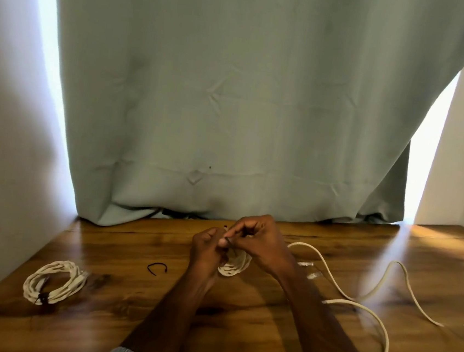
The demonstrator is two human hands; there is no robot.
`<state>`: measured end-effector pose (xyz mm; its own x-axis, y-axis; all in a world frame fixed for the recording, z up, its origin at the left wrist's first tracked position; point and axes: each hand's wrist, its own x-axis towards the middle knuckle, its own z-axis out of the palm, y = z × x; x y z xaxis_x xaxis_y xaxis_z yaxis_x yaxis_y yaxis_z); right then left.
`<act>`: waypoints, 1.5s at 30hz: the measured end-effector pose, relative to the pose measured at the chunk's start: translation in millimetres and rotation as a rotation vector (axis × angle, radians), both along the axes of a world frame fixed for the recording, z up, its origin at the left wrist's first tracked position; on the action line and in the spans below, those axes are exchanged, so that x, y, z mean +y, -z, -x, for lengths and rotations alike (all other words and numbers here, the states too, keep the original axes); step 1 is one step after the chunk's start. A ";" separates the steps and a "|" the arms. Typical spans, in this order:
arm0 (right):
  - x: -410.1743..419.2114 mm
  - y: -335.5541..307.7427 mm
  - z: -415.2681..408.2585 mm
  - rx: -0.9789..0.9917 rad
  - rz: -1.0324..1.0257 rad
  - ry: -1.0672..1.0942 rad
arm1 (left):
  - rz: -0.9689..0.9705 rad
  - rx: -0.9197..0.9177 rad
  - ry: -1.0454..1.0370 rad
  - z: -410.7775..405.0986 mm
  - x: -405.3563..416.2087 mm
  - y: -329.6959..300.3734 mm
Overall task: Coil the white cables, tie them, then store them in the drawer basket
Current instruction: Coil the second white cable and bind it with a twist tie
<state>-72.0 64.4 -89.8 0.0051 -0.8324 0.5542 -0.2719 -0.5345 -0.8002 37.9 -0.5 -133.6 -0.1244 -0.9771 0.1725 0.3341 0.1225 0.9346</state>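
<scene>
Left hand [208, 248] and right hand [255, 240] pinching black twist tie [231, 243] over coiled white cable [234, 263]; tied coil [53, 281] lying far left on wooden table [265, 337]

Home rm: curtain [234, 90], wood table [265, 337].

The hands [235, 242] cover the upper part of the small white coil [234, 263], and the thin dark tie [228, 240] pinched between them is too small to make out. The loose cable [380, 329] runs off the bottom edge. The tied coil [53, 281] is motion-blurred.
</scene>
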 end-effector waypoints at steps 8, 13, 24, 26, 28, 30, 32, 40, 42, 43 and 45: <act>-7.7 13.1 -9.5 0.339 0.060 0.107 | -0.127 0.142 -0.090 -21.8 -28.1 -0.6; -8.9 17.6 -14.8 0.360 -0.023 0.146 | -0.127 0.157 -0.136 -24.3 -34.1 -0.4; -14.2 25.5 -23.8 0.227 -0.062 0.356 | -0.078 0.126 -0.106 -17.9 -31.4 1.6; -16.7 23.9 -19.2 0.182 -0.012 0.415 | -0.085 0.134 -0.120 -19.1 -32.4 1.0; -17.9 22.8 -14.5 0.200 -0.036 0.430 | -0.093 0.136 -0.130 -20.2 -34.0 0.7; -18.8 24.8 -12.1 0.300 -0.091 0.407 | -0.092 0.126 -0.135 -20.4 -36.1 1.5; -18.4 28.1 -13.8 0.387 -0.138 0.361 | -0.082 0.115 -0.134 -19.5 -36.6 2.3; -11.4 17.6 -19.2 -0.016 -0.183 0.213 | -0.085 0.093 -0.147 -18.0 -36.2 5.1; -11.2 18.9 -20.4 -0.030 -0.178 0.212 | -0.085 0.098 -0.142 -16.1 -34.9 4.5; -12.2 21.1 -21.2 -0.020 -0.184 0.210 | -0.081 0.103 -0.136 -15.1 -34.7 4.4; -14.4 25.9 -22.9 0.017 -0.206 0.207 | -0.062 0.110 -0.120 -13.4 -32.5 3.0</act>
